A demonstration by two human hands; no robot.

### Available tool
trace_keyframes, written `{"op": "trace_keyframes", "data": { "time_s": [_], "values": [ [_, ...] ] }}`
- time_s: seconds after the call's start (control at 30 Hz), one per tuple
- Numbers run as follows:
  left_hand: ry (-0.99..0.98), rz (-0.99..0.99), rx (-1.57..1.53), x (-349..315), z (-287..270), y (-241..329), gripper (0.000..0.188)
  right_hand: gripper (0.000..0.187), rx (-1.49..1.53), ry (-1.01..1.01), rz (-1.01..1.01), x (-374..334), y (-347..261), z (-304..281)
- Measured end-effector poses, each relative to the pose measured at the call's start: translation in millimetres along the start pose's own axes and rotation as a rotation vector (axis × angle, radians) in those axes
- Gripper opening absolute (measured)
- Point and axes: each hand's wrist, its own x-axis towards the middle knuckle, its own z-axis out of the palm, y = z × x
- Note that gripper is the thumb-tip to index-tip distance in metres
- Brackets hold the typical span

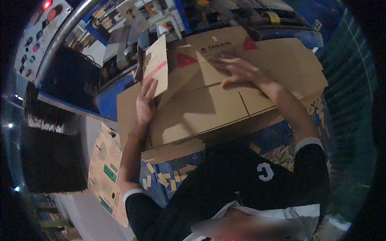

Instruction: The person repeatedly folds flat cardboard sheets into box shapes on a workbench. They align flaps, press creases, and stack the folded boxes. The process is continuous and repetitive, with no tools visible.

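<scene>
A large flat brown cardboard sheet [209, 108] with red triangle marks lies across a blue machine table. My right hand [237, 70] rests flat on its far part, fingers spread. My left hand [145, 102] holds up the sheet's left flap [157, 64], a pale cardboard panel with a pink stripe, tilted nearly upright.
A grey control panel [38, 36] with red lamps stands at the upper left. A printed cardboard box [105, 172] leans below the table on the left. Small cardboard offcuts [165, 178] lie on the blue frame. More machinery and stacked cardboard [281, 52] fill the back and right.
</scene>
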Motion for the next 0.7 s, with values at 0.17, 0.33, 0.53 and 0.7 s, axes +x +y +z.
{"op": "trace_keyframes", "data": {
  "time_s": [0.17,0.33,0.53,0.7],
  "values": [
    [0.113,0.006,0.21,63.2,17.6,-4.4,0.059,0.049,0.195,0.097,0.148,45.3,30.9,12.1],
    [0.222,-0.173,-0.022,37.6,-14.6,39.4,0.06,0.051,0.022,0.437,0.275,45.6,6.0,11.7],
    [0.826,-0.974,0.186,-140.8,-44.7,40.5,0.061,0.059,0.189,0.567,1.168,-131.2,59.6,-38.4],
    [0.488,-1.155,0.453,-199.2,-5.8,16.2,0.084,0.079,-0.345,0.552,1.607,-239.6,95.7,-13.1]
  ]
}}
